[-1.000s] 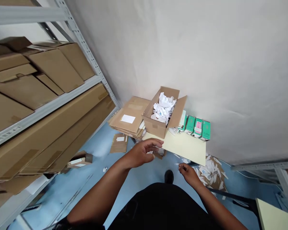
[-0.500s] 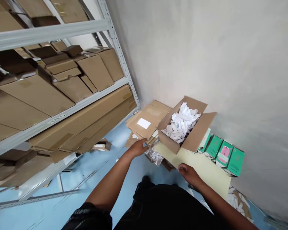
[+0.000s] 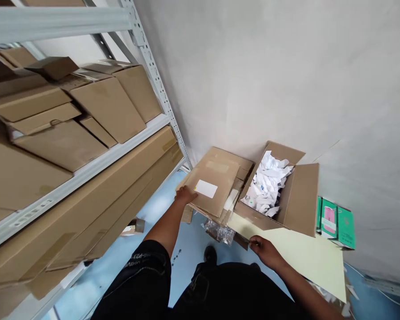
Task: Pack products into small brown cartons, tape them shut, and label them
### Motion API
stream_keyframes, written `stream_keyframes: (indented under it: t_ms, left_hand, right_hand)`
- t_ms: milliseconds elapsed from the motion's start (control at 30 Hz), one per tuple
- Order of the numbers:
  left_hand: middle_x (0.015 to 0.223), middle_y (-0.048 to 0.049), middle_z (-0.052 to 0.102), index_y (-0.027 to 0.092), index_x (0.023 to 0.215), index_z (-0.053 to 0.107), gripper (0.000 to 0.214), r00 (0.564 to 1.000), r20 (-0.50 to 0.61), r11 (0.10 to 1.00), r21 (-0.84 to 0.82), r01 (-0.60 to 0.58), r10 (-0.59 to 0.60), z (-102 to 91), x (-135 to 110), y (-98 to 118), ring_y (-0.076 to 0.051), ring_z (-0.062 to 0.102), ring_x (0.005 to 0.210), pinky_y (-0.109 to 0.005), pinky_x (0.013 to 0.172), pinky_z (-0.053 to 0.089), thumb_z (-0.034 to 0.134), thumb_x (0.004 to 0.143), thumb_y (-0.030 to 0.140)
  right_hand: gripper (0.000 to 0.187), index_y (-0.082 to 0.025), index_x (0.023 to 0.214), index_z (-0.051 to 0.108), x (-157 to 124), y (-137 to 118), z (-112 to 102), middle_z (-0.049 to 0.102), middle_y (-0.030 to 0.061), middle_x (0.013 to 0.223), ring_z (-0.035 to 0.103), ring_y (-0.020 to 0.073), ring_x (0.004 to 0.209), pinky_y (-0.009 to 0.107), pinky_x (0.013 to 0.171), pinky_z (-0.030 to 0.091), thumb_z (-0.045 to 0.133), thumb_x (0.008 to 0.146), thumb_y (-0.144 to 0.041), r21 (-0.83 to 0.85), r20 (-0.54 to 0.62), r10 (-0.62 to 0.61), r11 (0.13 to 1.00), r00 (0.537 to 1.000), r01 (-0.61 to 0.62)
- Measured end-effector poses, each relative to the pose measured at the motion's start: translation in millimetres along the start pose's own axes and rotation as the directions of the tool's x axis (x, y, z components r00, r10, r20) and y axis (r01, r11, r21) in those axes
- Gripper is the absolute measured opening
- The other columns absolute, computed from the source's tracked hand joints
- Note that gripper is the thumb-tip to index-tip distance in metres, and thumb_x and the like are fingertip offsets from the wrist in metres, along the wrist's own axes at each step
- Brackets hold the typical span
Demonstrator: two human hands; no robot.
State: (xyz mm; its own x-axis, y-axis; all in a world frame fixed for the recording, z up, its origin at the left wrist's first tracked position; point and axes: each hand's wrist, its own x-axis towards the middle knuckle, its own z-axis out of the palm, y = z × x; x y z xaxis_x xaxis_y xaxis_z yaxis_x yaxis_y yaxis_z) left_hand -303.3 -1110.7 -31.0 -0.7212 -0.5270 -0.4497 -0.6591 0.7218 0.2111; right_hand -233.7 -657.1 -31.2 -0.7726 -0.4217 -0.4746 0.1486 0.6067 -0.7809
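My left hand [image 3: 184, 195] reaches down and grips the near left corner of a stack of flattened cardboard boxes [image 3: 216, 178] that lies on the floor by the wall; the top one bears a white label [image 3: 205, 189]. My right hand [image 3: 263, 247] is lower right, fingers curled at the near edge of a pale yellow board [image 3: 306, 255] and a brown cardboard scrap; what it holds is unclear. Between the hands lies a crinkled clear plastic bag [image 3: 219, 230]. Right of the stack stands an open cardboard box [image 3: 296, 202] filled with crumpled white paper [image 3: 266, 186].
A grey metal shelf rack [image 3: 86, 164] loaded with flat and long cardboard boxes fills the left side. Green and pink small boxes [image 3: 336, 222] stand against the white wall at the right. The floor is blue, with a small carton [image 3: 133, 226] under the rack.
My left hand has moved from the plastic bag up and left onto the corner of the flattened box stack. The view has swung right and closer. My right hand stays at the board's edge.
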Motion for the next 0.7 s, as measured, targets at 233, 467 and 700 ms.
stream_keyframes:
  t_ms: [233,467,700]
  left_hand:
    - [0.146,-0.0255,0.053,0.016,0.142,0.051,0.095,0.999,0.008,0.997,-0.052,0.053,-0.053,-10.6,37.1,-12.2,-0.044,0.054,0.135,-0.047,0.103,0.049,0.078,0.066,0.068]
    - [0.14,-0.0221,0.062,0.013,0.133,0.062,0.068,0.997,-0.016,0.987,-0.141,-0.071,0.07,-33.2,40.4,-23.6,-0.034,0.068,0.119,-0.035,0.094,0.053,0.077,0.073,0.04]
    - [0.114,-0.0075,0.078,0.021,0.112,0.073,0.033,0.977,-0.07,0.959,-0.19,-0.21,0.2,-79.2,17.7,-30.7,-0.027,0.072,0.105,-0.029,0.084,0.051,0.065,0.08,0.027]
  right_hand:
    - [0.029,-0.024,0.089,0.072,27.5,-42.1,30.7,0.076,0.003,0.09,0.07,0.0254,0.089,0.035,0.083,0.05,0.061,0.083,-0.05,-0.025,-0.016,-0.005,1.0,1.0,0.005]
    - [0.027,-0.023,0.091,0.073,50.6,-67.1,44.2,0.076,0.0033,0.093,0.07,0.0249,0.089,0.035,0.081,0.049,0.062,0.083,-0.047,-0.057,0.02,-0.064,0.996,0.998,0.065]
    - [0.026,-0.022,0.088,0.074,56.6,-91.0,45.3,0.075,0.0031,0.087,0.069,0.024,0.085,0.035,0.079,0.051,0.064,0.084,-0.045,0.008,0.063,-0.091,0.996,0.994,0.091]
